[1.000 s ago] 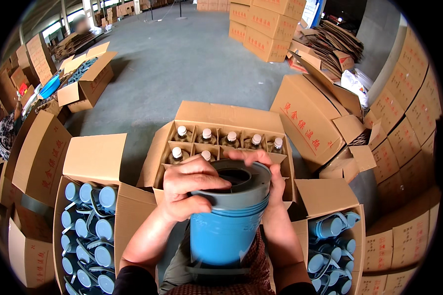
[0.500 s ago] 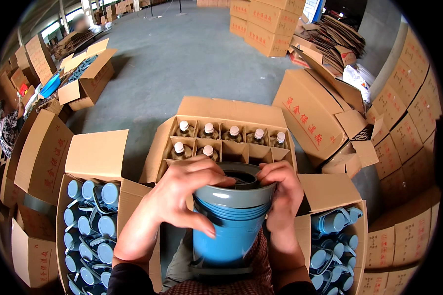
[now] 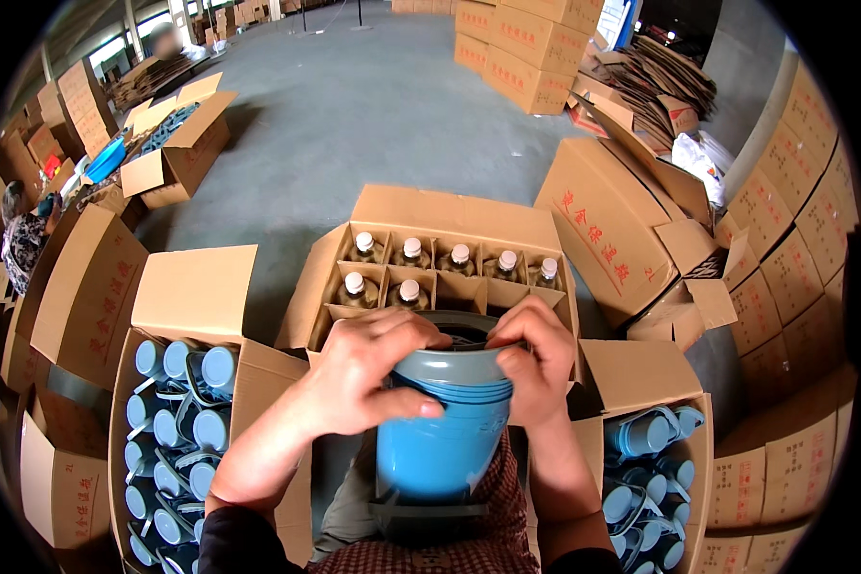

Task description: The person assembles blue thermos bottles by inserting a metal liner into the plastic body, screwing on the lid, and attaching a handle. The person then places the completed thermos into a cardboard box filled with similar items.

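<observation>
In front of my lap stands a blue thermos flask body (image 3: 440, 450) with a wide grey collar (image 3: 454, 365) and a dark opening. My left hand (image 3: 359, 373) grips the collar from the left, its thumb along the blue side and its fingers curled over the rim. Bent fingers of my right hand (image 3: 538, 359) press on the rim's right side, with the fingertips hidden inside. Just beyond is an open divided carton (image 3: 450, 203) holding several clear bottle-like pieces with white tops (image 3: 412, 253); some of its compartments hold none.
At my left, an open carton (image 3: 193, 258) is filled with blue capped parts with loop handles (image 3: 211, 429). Similar parts (image 3: 649, 433) fill another carton (image 3: 641, 368) at my right. Stacked cartons (image 3: 784, 287) line the right side. A person (image 3: 29, 239) sits far left.
The flask's collar has tipped slightly toward the left and nearer to me. Both hands have shifted with it, and my right fingers have moved farther over the rim.
</observation>
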Tool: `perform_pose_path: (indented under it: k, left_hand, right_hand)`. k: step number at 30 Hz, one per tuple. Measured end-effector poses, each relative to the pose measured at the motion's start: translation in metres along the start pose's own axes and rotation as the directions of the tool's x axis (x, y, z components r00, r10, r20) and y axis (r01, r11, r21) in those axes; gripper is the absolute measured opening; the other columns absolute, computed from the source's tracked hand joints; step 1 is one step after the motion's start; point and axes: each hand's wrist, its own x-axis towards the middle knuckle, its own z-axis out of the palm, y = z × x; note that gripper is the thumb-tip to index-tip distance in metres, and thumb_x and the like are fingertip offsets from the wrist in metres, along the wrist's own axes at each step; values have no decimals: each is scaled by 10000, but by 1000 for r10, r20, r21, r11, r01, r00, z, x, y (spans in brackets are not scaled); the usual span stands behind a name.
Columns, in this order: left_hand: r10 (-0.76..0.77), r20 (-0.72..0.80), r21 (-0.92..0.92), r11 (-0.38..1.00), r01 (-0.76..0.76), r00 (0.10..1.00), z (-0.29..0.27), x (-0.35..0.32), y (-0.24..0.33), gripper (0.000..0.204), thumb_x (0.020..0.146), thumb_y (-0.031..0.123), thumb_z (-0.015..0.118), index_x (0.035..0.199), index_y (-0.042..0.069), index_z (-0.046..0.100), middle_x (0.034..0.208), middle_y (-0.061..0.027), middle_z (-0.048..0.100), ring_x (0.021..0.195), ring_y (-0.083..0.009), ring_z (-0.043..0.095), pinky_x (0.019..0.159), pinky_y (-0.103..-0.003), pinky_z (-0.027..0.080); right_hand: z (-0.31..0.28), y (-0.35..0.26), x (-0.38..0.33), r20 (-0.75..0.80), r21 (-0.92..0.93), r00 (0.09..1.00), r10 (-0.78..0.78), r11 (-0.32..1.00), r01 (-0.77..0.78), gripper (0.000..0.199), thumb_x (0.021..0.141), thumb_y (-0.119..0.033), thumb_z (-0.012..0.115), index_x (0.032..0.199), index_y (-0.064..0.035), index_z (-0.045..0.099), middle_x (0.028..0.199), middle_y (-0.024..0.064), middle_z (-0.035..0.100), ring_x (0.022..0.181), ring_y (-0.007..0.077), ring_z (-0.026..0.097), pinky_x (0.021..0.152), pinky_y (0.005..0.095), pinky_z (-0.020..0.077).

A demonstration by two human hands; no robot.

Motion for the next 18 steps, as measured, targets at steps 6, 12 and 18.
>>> perform_pose_path:
  k: [6, 12, 18]
  left_hand:
    - [-167, -149, -551, 833, 58, 975, 9, 1, -31, 324, 794, 235, 682, 918, -65, 680, 840, -149, 658, 778, -218, 629, 692, -314, 497]
    - [172, -329, -244, 935, -259, 928, 16, 10, -25, 436, 828, 373, 651, 776, -59, 648, 725, -168, 646, 628, -273, 594, 608, -352, 467]
    - [312, -222, -121, 931, -344, 924, 11, 1, -19, 561, 742, 517, 707, 845, -32, 653, 775, -151, 661, 676, -270, 630, 613, -342, 503]
  right_hand:
    - [18, 40, -7, -11, 613, 967, 253, 766, -193, 451, 843, -458, 628, 812, -21, 517, 842, 122, 565, 895, 257, 559, 903, 412, 421]
    - [20, 35, -8, -195, 603, 976, 94, 797, 44, 435, 855, -417, 643, 773, -5, 530, 771, 120, 561, 786, 259, 567, 905, 471, 424]
    - [8, 23, -19, -117, 560, 992, 44, 828, 29, 496, 791, -469, 698, 834, 3, 548, 839, 122, 564, 831, 269, 576, 867, 435, 444]
